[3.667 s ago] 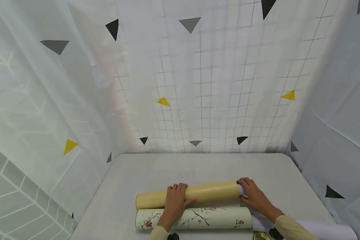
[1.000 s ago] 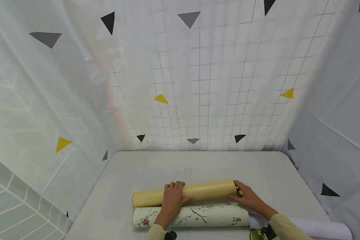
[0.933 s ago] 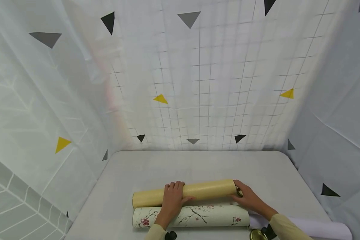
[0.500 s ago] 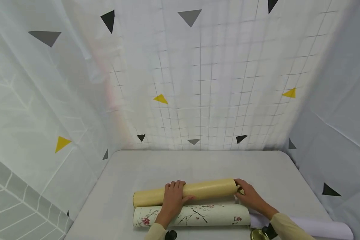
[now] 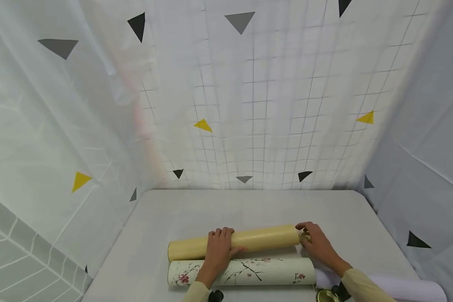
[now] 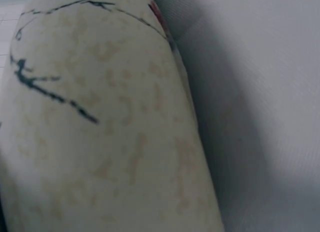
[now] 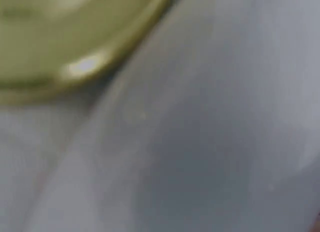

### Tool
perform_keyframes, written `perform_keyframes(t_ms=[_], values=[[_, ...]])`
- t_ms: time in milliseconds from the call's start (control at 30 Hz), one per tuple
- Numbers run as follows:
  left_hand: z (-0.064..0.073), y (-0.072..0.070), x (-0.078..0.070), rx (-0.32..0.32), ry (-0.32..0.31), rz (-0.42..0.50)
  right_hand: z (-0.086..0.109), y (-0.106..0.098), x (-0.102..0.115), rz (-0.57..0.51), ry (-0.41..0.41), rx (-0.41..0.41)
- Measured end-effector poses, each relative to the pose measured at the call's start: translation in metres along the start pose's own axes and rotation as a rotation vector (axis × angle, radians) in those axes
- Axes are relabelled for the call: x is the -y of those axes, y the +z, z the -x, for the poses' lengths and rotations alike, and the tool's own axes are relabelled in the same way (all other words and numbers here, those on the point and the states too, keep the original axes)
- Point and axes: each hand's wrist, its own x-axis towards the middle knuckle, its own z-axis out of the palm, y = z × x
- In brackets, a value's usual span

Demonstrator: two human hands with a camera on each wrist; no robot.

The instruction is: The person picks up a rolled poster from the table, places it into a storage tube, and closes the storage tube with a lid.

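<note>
In the head view my left hand [image 5: 219, 251] grips a yellow tube [image 5: 266, 238], fingers over its far side and thumb along its near side. My right hand [image 5: 318, 243] holds a round gold lid [image 5: 305, 238] at the tube's right end; whether the lid touches the tube is hard to tell. Just in front lies a pale tube with a blossom-branch print [image 5: 272, 270], also filling much of the left wrist view [image 6: 105, 142]. A second gold lid [image 5: 326, 296] lies near the right wrist; a gold rim [image 7: 85, 66] appears blurred in the right wrist view.
A white paper roll [image 5: 404, 287] lies at the front right, partly behind the right forearm. The white table [image 5: 249, 209] ends at a patterned curtain [image 5: 249, 126] at the back, with sheets hanging at both sides.
White paper showed at the yellow tube's right end at first; now the gold lid is there in my right hand. My right fingers have shifted slightly off the tube's end. The left hand keeps its grip.
</note>
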Motion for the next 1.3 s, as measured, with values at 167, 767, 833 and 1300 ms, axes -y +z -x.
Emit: perform_keyframes(t_ms=[167, 767, 833, 1300], values=[[-0.001, 0.0, 0.001, 0.036, -0.011, -0.002, 0.002, 0.003, -0.009, 0.211, -0.059, -0.049], [0.0, 0.0, 0.003, 0.047, -0.015, -0.008, 0.005, 0.005, -0.005, 0.28, 0.017, 0.063], [0.001, 0.001, 0.003, 0.052, -0.015, -0.004, 0.007, 0.006, -0.005, 0.262, 0.039, 0.069], [0.006, -0.001, 0.004, 0.033, -0.002, -0.036, 0.015, 0.006, -0.013, 0.204, 0.046, 0.026]])
